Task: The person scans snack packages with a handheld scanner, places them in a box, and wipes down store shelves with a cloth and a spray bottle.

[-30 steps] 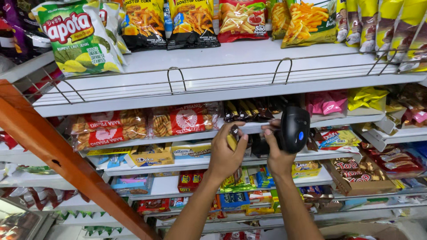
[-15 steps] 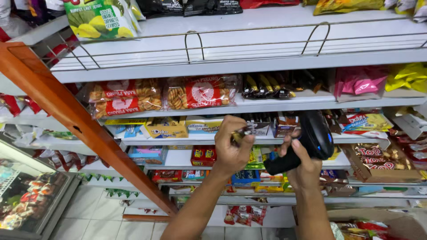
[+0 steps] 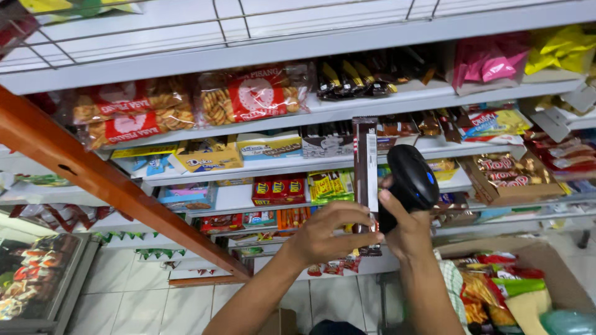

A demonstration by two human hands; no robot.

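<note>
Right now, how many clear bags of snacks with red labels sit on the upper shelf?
2: one red-labelled bag at the left, another red-labelled bag right of it, near the dark packets. More may be hidden behind.

the scanner (image 3: 411,180) is smooth black plastic and a bit shiny, and the long brown snack bar (image 3: 366,162) has a shiny foil-like wrapper. the shelves (image 3: 347,42) look like painted white metal, smooth and matt. the snack bags (image 3: 254,94) are clear, shiny plastic, and the box (image 3: 562,279) is plain matt cardboard.
</note>
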